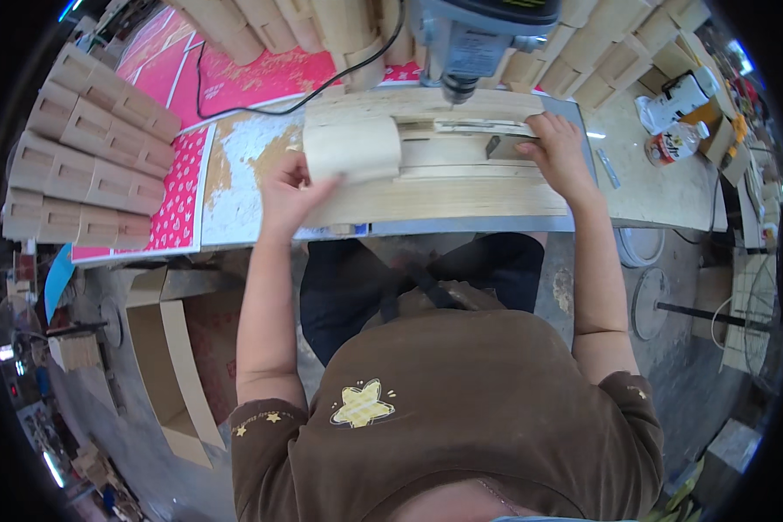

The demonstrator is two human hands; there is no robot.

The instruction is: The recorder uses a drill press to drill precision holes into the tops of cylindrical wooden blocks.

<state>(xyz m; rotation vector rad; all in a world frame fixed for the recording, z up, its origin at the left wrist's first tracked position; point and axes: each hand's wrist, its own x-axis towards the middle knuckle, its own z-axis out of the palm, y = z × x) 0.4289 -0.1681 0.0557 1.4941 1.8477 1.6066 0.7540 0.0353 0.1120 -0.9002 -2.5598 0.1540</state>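
My left hand (289, 193) is closed on the left end of a pale, rounded wooden block (351, 150), thumb along its near edge and fingers partly hidden behind it. The block lies at the left of a flat wooden jig (461, 198) with a long slot and rails. At the jig's right end my right hand (563, 155) pinches a small dark metal plate (501, 147) between thumb and fingers, beside a narrow strip (483, 128). Above the jig's far edge hangs the chuck (458, 88) of a drill press (483, 43).
Stacks of slotted wooden pieces (96, 148) stand at the left, with more stacks (596, 52) at the back. A black cable (322, 90) crosses the pink covering. A bottle (675, 143) and a blue-handled tool (608, 168) lie at right. An open cardboard box (178, 365) sits below left.
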